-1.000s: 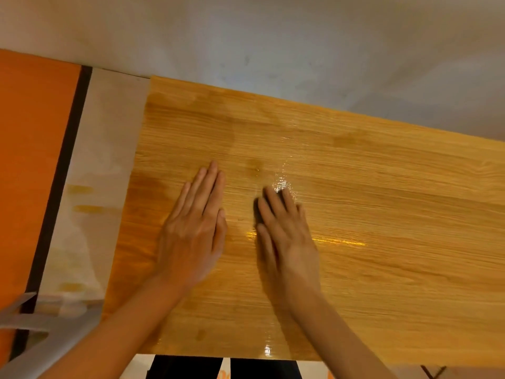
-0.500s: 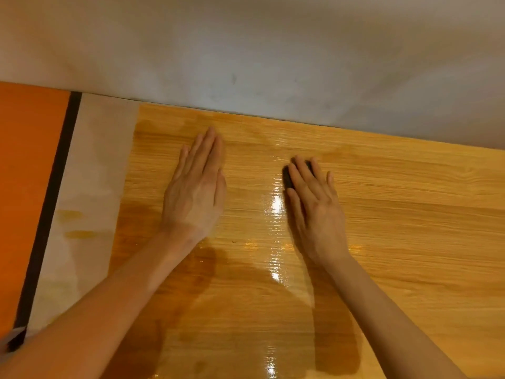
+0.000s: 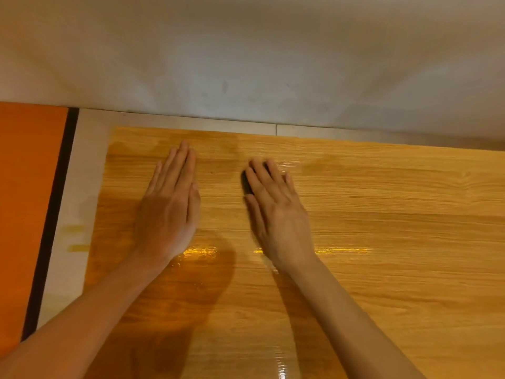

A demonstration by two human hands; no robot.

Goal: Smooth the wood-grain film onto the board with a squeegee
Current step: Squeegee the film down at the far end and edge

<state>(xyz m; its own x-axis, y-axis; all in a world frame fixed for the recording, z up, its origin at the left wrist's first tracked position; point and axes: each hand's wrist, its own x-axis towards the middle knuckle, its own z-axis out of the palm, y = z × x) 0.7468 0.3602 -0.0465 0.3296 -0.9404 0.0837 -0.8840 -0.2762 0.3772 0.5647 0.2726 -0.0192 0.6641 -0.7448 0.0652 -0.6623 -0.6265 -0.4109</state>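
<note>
Pressing flat, the left hand [image 3: 169, 203] is lying fingers straight on the wood-grain film [image 3: 382, 214], likely pinning it. At its 3 o'clock the right hand [image 3: 276, 212] is bearing straight-fingered on a dark squeegee [image 3: 246, 181], near the board's [image 3: 191, 121] 12 o'clock edge.

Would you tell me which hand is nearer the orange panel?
Left. The left hand lies flat on the film beside the orange panel; the right hand presses farther away.
</note>
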